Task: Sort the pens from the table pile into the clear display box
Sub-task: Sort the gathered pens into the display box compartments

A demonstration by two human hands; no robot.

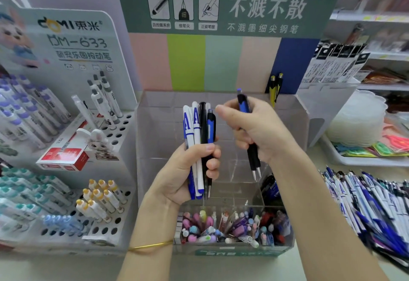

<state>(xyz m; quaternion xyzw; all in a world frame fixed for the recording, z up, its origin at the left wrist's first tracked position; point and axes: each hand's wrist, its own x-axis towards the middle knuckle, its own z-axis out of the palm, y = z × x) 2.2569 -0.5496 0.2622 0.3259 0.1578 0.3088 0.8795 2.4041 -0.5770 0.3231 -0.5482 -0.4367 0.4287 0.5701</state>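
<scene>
- A bundle of pens [199, 121] is gripped upright in the left hand [183, 170]; two blue-black pens [243, 103] are clasped, tips down, in the right hand [259, 130].
- Both are held over the clear box [287, 121].
- The pair is best lowered straight into one compartment, matched by kind.
- The pile [365, 199] lies on the desk [315, 151], rightward.

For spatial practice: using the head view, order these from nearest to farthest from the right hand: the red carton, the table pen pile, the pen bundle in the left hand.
1. pen bundle, just left of the right hand, gripped by the left hand.
2. table pen pile, lower right.
3. red carton, far left.
</scene>
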